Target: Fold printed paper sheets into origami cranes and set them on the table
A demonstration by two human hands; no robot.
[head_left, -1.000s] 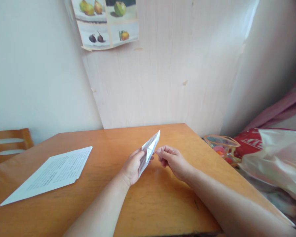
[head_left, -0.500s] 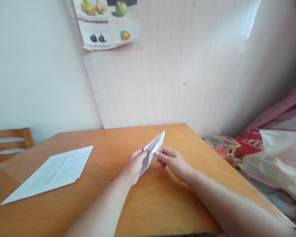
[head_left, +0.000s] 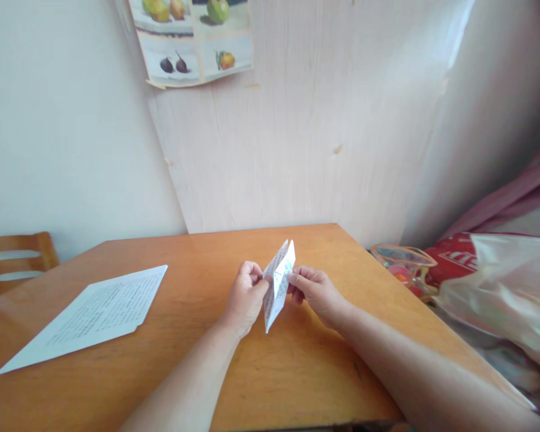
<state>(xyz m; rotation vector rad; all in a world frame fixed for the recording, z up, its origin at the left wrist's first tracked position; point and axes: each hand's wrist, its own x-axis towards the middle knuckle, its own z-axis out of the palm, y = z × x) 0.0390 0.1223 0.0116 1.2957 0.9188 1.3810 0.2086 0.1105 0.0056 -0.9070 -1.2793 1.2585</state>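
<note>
A folded piece of printed white paper (head_left: 278, 282) is held upright just above the orange wooden table (head_left: 297, 372), near its far middle. My left hand (head_left: 245, 297) pinches its left edge with fingers curled. My right hand (head_left: 315, 291) pinches the right edge. The paper is narrow and pointed, with two flaps spread apart at the top and its lower tip pointing at the tabletop.
A flat printed sheet (head_left: 90, 312) with a folded corner lies on the table's left. A wooden chair back (head_left: 15, 261) stands at far left. Off the table's right edge are a glass bowl (head_left: 402, 264) and a plastic bag (head_left: 499, 288). A fruit poster (head_left: 193, 39) hangs on the wall.
The folded paper has turned from a slant to upright. My right hand, apart from it a second ago, has taken hold of its right edge, and the top flaps have spread.
</note>
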